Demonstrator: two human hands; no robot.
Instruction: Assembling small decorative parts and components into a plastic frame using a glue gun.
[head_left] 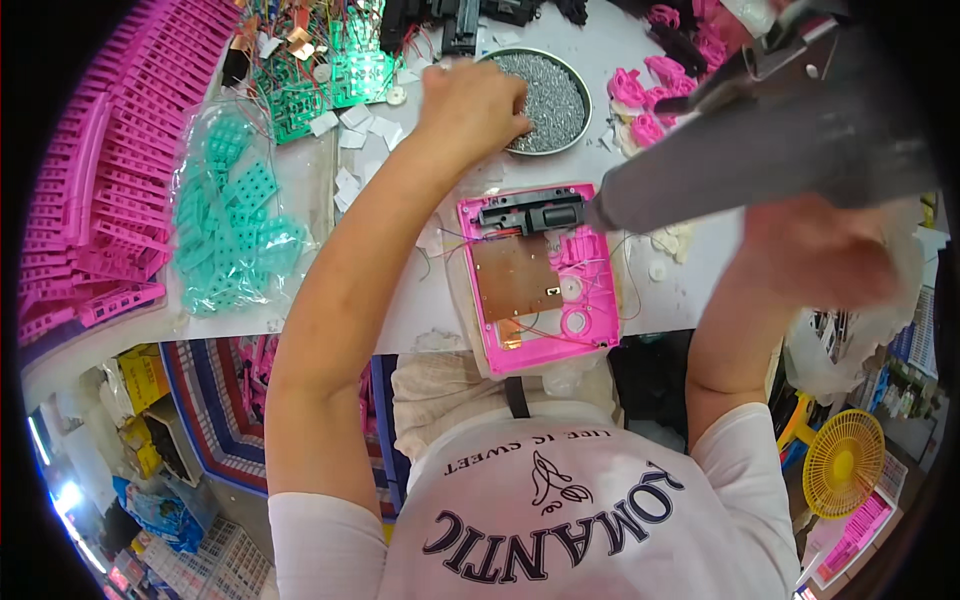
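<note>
Across the shirt (560, 490): two arcs of dark lettering and one line drawing are printed.
Left hand (470, 110): stretched forward, fingers curled at one round dish (590, 105) of small metal parts (553, 95); whether anything is pinched by its grip cannot be told.
Right hand (820, 250): raised beside one grey tool (760, 150), elbow bent; its grip is blurred and cannot be told.
Pink case (598, 290): laid at the desk's (655, 308) front edge; one black module (535, 213) and one brown board (515, 280) are held inside.
</note>
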